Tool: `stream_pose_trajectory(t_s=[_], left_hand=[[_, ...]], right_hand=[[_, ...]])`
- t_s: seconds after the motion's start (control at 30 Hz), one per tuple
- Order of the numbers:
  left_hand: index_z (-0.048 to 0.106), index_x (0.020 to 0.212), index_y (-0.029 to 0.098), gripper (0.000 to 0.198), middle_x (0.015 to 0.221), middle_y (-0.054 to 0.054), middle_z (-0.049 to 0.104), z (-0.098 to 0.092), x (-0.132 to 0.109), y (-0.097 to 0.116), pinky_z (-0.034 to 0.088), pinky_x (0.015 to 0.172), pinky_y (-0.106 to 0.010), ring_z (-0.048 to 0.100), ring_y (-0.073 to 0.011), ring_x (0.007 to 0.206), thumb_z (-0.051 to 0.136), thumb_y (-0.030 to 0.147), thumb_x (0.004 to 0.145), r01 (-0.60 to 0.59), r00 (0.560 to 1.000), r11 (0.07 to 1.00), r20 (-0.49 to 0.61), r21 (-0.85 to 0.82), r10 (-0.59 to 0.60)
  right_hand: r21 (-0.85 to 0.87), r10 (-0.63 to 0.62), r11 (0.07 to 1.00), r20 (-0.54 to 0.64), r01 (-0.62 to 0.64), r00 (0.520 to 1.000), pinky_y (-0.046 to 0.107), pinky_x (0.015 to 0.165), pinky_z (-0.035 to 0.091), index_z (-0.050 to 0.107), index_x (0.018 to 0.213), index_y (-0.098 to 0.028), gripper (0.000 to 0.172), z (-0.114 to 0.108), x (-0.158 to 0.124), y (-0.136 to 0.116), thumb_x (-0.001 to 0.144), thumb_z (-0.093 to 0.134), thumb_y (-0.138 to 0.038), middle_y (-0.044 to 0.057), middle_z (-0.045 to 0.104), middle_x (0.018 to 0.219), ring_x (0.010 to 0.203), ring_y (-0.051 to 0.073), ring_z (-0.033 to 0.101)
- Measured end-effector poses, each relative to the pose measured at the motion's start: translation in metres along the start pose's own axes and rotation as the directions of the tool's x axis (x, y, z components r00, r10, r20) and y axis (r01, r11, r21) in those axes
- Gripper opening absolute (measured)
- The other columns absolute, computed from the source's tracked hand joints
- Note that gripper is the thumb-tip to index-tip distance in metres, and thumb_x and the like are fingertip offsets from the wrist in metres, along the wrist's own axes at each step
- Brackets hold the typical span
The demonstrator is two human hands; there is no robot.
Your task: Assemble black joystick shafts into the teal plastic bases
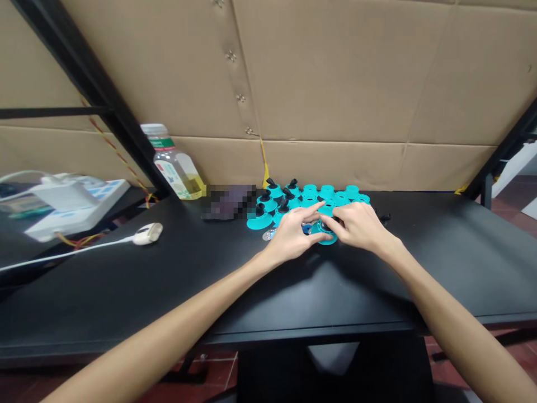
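Head view: a left hand and a right hand are working together at the front edge of a cluster of teal domed discs lying on a black tabletop. Six discs are carrying black knobs; about seven more are showing teal tops only, though overlap is making the exact count uncertain. One further teal disc is sitting between the two hands, at the near edge of the cluster. The right fingers are curling down onto its centre, and the left index finger is stretching over it towards the cluster. The fingers of both hands are bent and close together, but whether either hand has firm hold of the disc cannot be told. One blue part is showing just beside the left fingertips, and one silver coin-like disc is lying by the left hand. Also lying on the tabletop are one pixelated, unreadable object, one plastic bottle with yellow liquid, and one white corded device. One white power strip is resting further left. A cardboard wall is standing behind.
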State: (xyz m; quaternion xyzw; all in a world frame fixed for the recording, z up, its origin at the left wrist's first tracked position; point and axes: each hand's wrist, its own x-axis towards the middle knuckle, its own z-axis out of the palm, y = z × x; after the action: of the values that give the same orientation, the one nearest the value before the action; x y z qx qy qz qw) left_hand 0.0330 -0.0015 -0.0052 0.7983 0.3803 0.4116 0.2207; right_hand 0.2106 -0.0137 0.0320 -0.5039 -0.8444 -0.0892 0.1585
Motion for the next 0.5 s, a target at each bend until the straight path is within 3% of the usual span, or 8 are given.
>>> stream_pose_trajectory(t_s=[0.07, 0.23, 0.3, 0.37, 0.43, 0.5], left_hand=[[0.052, 0.133, 0.018, 0.071, 0.105, -0.007, 0.073, 0.000, 0.000, 0.001, 0.045, 0.100, -0.044, 0.065, -0.0257, 0.103, 0.074, 0.042, 0.070, -0.001, 1.000, 0.999, -0.019, 0.047, 0.002], [0.033, 0.146, 0.022, 0.084, 0.123, -0.006, 0.065, -0.017, 0.007, 0.003, 0.047, 0.096, -0.037, 0.061, -0.0239, 0.112, 0.068, 0.051, 0.076, 0.040, 0.994, 0.998, 0.102, 0.049, -0.045], [0.040, 0.142, 0.021, 0.077, 0.124, -0.008, 0.065, -0.027, 0.011, 0.001, 0.047, 0.094, -0.037, 0.060, -0.0261, 0.114, 0.064, 0.056, 0.078, 0.047, 0.991, 0.989, 0.120, 0.143, -0.064], [0.057, 0.128, 0.020, 0.058, 0.115, -0.008, 0.069, -0.035, 0.013, -0.002, 0.047, 0.092, -0.037, 0.063, -0.0268, 0.108, 0.056, 0.058, 0.084, -0.021, 0.980, 0.960, 0.197, 0.278, -0.036], [0.066, 0.112, 0.020, 0.047, 0.107, -0.007, 0.071, -0.038, 0.013, -0.004, 0.048, 0.087, -0.035, 0.066, -0.0255, 0.100, 0.045, 0.056, 0.091, -0.106, 0.952, 0.915, 0.306, 0.390, -0.020], [0.067, 0.109, 0.021, 0.046, 0.107, -0.006, 0.071, -0.037, 0.011, -0.006, 0.048, 0.083, -0.032, 0.066, -0.0238, 0.097, 0.038, 0.054, 0.095, -0.170, 0.916, 0.881, 0.401, 0.441, -0.025]], right_hand=[[-0.013, 0.021, 1.000, -0.005, -0.021, 1.000, 0.027, 0.055, 0.017, 0.066, 0.067, -0.014, 0.051, 0.000, 0.000, -0.001, 0.095, 0.036, -0.044, 0.008, 0.065, 0.067, 0.058, 0.013, 0.050], [0.019, 0.108, 0.994, -0.053, -0.107, 0.993, 0.025, 0.053, 0.019, 0.065, 0.064, -0.017, 0.051, -0.009, 0.001, 0.007, 0.094, 0.038, -0.046, 0.005, 0.065, 0.064, 0.058, 0.013, 0.052], [0.029, 0.176, 0.984, -0.102, -0.174, 0.979, 0.025, 0.053, 0.019, 0.067, 0.066, -0.017, 0.053, -0.014, 0.004, 0.012, 0.095, 0.035, -0.048, 0.005, 0.065, 0.064, 0.059, 0.013, 0.053], [0.032, 0.239, 0.971, -0.128, -0.237, 0.962, 0.025, 0.054, 0.021, 0.069, 0.069, -0.018, 0.055, -0.016, 0.009, 0.016, 0.095, 0.033, -0.050, 0.006, 0.066, 0.066, 0.060, 0.014, 0.055], [0.015, 0.284, 0.959, -0.125, -0.284, 0.951, 0.025, 0.054, 0.022, 0.070, 0.072, -0.017, 0.055, -0.014, 0.016, 0.017, 0.095, 0.033, -0.051, 0.007, 0.067, 0.068, 0.062, 0.015, 0.057], [-0.012, 0.305, 0.951, -0.109, -0.308, 0.946, 0.025, 0.055, 0.024, 0.070, 0.073, -0.017, 0.053, -0.010, 0.025, 0.016, 0.094, 0.035, -0.051, 0.009, 0.069, 0.071, 0.065, 0.017, 0.059]])
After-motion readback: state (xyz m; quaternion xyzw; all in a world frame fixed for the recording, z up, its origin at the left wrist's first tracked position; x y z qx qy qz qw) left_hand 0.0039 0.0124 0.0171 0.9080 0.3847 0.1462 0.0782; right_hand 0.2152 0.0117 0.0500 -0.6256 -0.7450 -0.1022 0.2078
